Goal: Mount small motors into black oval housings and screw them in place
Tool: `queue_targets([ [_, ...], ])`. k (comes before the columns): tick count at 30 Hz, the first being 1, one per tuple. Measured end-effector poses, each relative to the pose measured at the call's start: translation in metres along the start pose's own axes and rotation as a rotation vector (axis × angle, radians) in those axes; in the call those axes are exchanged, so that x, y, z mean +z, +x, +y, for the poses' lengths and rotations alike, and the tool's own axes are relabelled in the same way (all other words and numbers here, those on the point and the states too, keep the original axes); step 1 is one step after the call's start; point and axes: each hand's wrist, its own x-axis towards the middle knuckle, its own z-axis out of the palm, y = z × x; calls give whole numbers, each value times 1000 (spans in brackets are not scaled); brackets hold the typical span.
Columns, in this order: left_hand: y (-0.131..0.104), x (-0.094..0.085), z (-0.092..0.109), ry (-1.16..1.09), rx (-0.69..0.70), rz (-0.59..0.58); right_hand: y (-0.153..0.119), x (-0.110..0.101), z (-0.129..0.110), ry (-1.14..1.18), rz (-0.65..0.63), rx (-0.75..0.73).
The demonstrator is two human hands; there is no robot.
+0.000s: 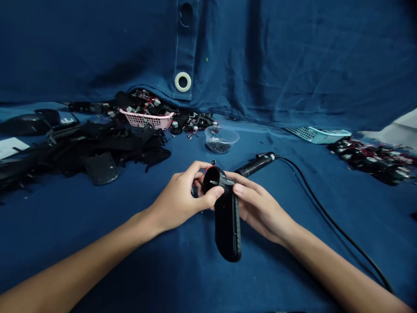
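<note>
Between my two hands is a black plastic housing with a round open ring at its top and a long rounded body hanging below. My left hand grips the ring from the left, thumb across its front edge. Red wires with a small part stick out beside the left fingers. My right hand is closed on the upper right side of the housing, its thumb by the ring's edge. Just beyond the right hand lies a black corded electric screwdriver. The fingertips behind the housing are partly hidden.
A clear plastic bowl of small dark screws stands ahead. Black plastic parts are heaped at left, near a pink basket of wired parts. At right are a light blue basket, more wired parts and the screwdriver's cable.
</note>
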Motion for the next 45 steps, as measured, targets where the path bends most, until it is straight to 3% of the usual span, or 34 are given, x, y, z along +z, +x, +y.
queue_targets([
  [5, -2, 1, 0, 216, 6, 8, 3, 1, 2, 42, -7, 50],
  [9, -1, 0, -1, 481, 138, 45, 5, 0, 4, 52, -52, 58],
  [13, -1, -1, 1, 582, 216, 59, 5, 0, 5, 65, -64, 76],
  [20, -4, 2, 4, 468, 354, 50, 4, -2, 5, 77, -60, 70],
  [26, -3, 6, 2, 325, 428, 56, 2, -3, 6, 82, -132, 105],
  [45, -5, 11, -1, 319, 420, 2, -1, -4, 10, 33, 9, 79],
])
